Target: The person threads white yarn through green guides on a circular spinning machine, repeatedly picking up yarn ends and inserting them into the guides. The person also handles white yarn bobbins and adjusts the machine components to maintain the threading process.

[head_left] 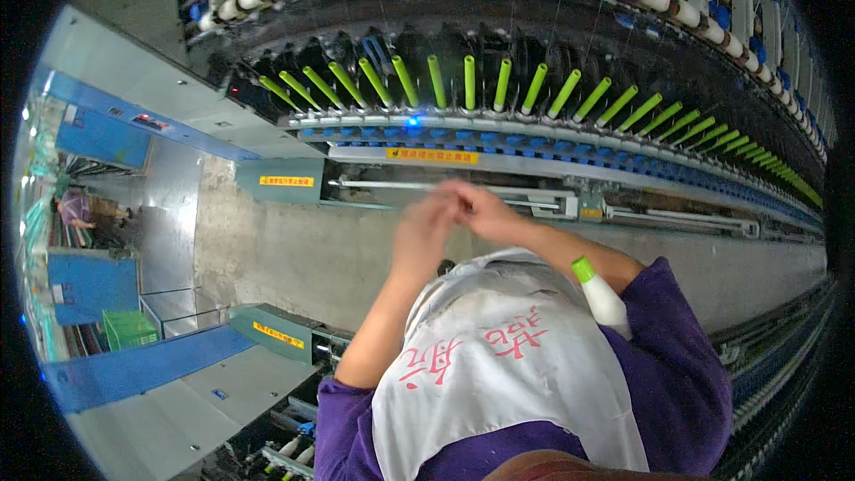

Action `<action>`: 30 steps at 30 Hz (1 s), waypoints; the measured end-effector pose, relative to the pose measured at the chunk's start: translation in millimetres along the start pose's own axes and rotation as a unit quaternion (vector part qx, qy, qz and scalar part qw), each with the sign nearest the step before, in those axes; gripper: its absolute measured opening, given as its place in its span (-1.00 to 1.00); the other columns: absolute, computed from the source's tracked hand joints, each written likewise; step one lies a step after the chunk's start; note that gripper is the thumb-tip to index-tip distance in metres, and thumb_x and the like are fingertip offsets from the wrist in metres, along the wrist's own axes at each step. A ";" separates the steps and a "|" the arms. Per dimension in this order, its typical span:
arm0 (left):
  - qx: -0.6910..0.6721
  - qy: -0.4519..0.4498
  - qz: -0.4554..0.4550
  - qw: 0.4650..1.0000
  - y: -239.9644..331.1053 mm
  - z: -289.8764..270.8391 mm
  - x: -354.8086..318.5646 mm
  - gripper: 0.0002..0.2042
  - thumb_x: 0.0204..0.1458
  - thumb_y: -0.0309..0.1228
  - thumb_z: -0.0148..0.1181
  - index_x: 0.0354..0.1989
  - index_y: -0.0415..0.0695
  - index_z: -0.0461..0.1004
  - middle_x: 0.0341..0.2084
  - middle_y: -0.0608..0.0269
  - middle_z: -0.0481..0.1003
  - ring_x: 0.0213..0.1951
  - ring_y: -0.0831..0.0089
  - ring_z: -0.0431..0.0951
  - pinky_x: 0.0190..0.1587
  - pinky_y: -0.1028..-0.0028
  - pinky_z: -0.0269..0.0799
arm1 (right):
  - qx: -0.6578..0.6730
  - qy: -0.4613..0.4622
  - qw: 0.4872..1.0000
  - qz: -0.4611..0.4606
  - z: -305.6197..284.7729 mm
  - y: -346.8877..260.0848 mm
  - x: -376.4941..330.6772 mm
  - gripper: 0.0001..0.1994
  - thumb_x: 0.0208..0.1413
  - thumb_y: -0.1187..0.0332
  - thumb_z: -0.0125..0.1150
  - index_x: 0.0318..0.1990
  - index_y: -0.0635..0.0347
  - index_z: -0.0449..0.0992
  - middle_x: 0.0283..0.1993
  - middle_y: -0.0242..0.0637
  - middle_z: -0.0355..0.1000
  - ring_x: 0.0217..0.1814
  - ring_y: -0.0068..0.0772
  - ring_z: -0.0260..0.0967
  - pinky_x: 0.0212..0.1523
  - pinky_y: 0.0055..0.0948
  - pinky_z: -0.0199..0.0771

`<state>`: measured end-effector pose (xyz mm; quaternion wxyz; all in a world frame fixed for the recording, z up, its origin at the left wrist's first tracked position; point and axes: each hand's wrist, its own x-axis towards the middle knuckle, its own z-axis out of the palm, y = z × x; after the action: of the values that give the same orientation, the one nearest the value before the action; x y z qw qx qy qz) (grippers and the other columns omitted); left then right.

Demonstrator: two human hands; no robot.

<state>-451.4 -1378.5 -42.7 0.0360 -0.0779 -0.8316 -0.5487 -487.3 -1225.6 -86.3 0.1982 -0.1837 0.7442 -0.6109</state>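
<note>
White apron [508, 374] nearest; our left hand [423, 236] and right hand [481, 209] meet, blurred, grip unclear; bobbin [598, 292] tucked under arm, freeing fingers.

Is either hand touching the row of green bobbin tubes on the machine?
No: both the left hand and right hand meet below the green bobbin tubes.

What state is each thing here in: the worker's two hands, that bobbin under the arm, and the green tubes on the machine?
left hand: raised, blurred, fingers meeting the right hand; grip unclear
right hand: raised, blurred, touching the left hand
bobbin: wound white, green tip, tucked by the right arm
green tubes: bare, upright in a row
blue light: lit
</note>
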 end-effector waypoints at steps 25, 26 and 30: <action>0.214 -0.004 -0.038 0.976 -231.1 71.7 180.0 -0.80 0.01 -0.36 0.11 -0.18 -0.03 0.48 -0.65 0.03 0.44 -0.60 0.10 0.46 -0.55 0.29 0.35 | 0.354 0.341 0.837 0.241 -172.6 143.2 18.3 -0.68 0.19 0.14 -0.06 -0.18 0.22 0.47 -0.42 -0.49 0.31 -0.38 -0.64 0.26 -0.25 -0.59 0.31; 0.232 -0.006 -0.034 0.972 -236.1 74.2 185.7 -0.79 0.01 -0.37 0.11 -0.16 -0.03 0.47 -0.66 0.03 0.44 -0.60 0.10 0.47 -0.56 0.29 0.35 | 0.348 0.348 0.832 0.256 -172.0 147.2 17.8 -0.68 0.19 0.14 -0.05 -0.18 0.22 0.47 -0.42 -0.49 0.31 -0.38 -0.64 0.26 -0.25 -0.59 0.31; 0.249 -0.001 0.006 0.969 -252.7 83.6 204.8 -0.76 -0.01 -0.40 0.10 -0.12 0.03 0.45 -0.70 0.08 0.44 -0.65 0.14 0.47 -0.61 0.29 0.35 | 0.316 0.365 0.831 0.276 -174.7 159.2 23.6 -0.69 0.18 0.14 -0.05 -0.17 0.18 0.48 -0.43 -0.49 0.31 -0.38 -0.64 0.26 -0.25 -0.59 0.30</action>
<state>-693.8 -1380.8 -275.2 0.0563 -0.0723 -0.9415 -0.3243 -603.1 -1062.0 -213.7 0.1194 0.3386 0.5484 -0.7552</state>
